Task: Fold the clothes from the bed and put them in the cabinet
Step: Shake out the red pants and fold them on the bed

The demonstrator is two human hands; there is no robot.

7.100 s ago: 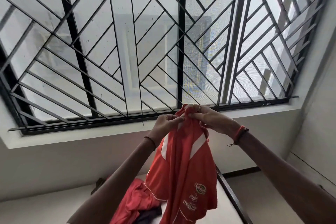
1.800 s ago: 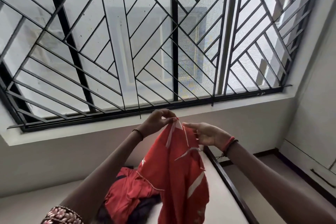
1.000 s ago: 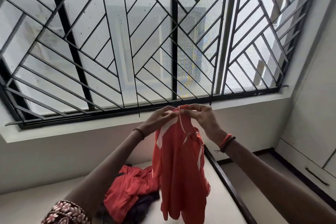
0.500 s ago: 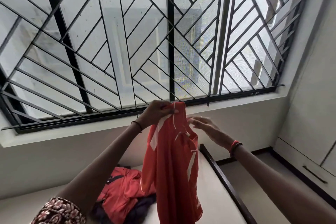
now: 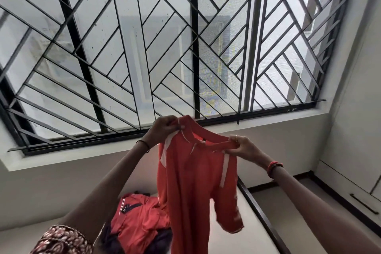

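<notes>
My two hands are up in front of me. My left hand (image 5: 164, 128) pinches one shoulder of the red shirt (image 5: 191, 181). My right hand (image 5: 242, 146) pinches the other shoulder and wears one ring (image 5: 236, 137). The one shirt hangs down between my hands, over the bed (image 5: 255, 241). Under my left arm, two more clothes lie in a pile (image 5: 140, 218) on the bed, one red and one dark. The cabinet (image 5: 354, 140) is past my right hand. The window (image 5: 193, 47) is behind both hands.

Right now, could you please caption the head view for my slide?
Left hand and right hand hold a red jersey up before a barred window.
</notes>
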